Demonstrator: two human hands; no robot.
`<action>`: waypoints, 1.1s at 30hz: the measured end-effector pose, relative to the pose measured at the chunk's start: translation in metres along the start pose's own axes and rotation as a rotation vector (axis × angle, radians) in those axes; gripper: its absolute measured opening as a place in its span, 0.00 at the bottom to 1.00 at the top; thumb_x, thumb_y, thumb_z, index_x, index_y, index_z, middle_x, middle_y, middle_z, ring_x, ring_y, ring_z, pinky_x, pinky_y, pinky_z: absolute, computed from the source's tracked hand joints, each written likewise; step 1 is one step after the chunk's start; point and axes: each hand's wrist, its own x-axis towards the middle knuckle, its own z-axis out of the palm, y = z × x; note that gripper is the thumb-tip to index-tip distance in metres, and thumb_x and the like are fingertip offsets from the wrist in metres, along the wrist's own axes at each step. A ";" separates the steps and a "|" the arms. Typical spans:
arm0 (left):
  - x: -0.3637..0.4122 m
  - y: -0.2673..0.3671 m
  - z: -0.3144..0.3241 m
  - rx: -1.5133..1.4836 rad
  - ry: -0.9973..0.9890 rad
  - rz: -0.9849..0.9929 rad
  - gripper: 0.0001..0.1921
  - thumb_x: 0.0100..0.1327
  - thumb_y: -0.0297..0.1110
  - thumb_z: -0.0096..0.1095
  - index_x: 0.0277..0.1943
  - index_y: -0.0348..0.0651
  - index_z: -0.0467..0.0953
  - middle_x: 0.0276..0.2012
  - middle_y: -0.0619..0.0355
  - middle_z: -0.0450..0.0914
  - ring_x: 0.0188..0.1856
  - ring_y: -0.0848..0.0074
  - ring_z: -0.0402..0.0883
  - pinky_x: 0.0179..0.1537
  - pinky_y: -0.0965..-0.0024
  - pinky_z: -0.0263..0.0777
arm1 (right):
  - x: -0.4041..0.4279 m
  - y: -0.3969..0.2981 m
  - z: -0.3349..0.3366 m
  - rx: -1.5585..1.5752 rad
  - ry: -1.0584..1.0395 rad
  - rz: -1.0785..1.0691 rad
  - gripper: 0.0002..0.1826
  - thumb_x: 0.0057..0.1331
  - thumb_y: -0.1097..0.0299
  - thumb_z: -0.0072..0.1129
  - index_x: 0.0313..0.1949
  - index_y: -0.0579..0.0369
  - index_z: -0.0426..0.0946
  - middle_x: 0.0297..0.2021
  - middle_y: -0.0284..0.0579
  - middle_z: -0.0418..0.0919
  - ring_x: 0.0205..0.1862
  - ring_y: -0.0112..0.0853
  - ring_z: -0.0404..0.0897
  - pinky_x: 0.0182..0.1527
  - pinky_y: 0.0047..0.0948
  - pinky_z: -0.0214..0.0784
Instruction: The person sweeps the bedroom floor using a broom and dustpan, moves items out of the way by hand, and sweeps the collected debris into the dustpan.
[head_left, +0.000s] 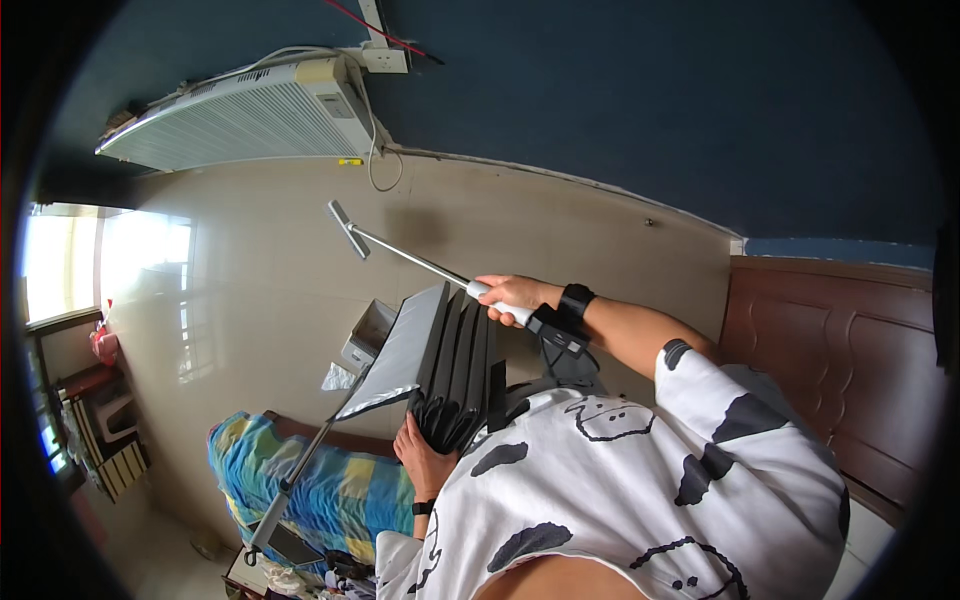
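Observation:
My right hand (514, 296) is closed around the white grip of a metal rod (412, 255), which ends in a slim grey-white crossbar head (349, 229) held above the floor. A black box-like piece (559, 334) sits at the grip's lower end near my wrist. My left hand (429, 454) grips the lower end of a folded silver-and-black pleated panel (401, 345) in front of my body. A second pole (304, 461) with a grey handle runs down-left from beside the panel. Its upper end is hidden by the panel.
On the tiled floor lie an open box (371, 330) and a clear plastic bag (339, 376). A bed with blue checked bedding (337, 480) is lower left. A white heater (255, 112) with a cord stands by the dark blue wall (637, 97); a brown door (817, 352) is right.

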 end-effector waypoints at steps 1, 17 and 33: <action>0.001 -0.001 -0.001 0.014 -0.011 0.019 0.48 0.32 0.32 0.66 0.61 0.34 0.52 0.50 0.43 0.65 0.53 0.53 0.62 0.57 0.56 0.51 | -0.011 0.007 -0.003 0.009 0.006 -0.007 0.33 0.63 0.68 0.46 0.65 0.49 0.43 0.21 0.36 0.68 0.14 0.19 0.66 0.12 0.19 0.58; 0.053 -0.018 -0.035 -0.019 0.236 0.046 0.47 0.32 0.26 0.63 0.62 0.37 0.53 0.50 0.41 0.67 0.52 0.48 0.65 0.54 0.53 0.57 | -0.220 0.203 -0.049 0.257 0.765 -0.005 0.34 0.60 0.71 0.47 0.64 0.49 0.45 0.21 0.37 0.66 0.15 0.21 0.63 0.16 0.20 0.56; 0.062 0.017 -0.124 0.325 0.568 0.189 0.46 0.39 0.32 0.69 0.63 0.36 0.53 0.58 0.42 0.62 0.59 0.53 0.61 0.61 0.58 0.53 | -0.047 0.217 -0.031 0.080 0.055 -0.069 0.35 0.59 0.67 0.45 0.65 0.52 0.44 0.20 0.37 0.69 0.15 0.23 0.66 0.19 0.23 0.63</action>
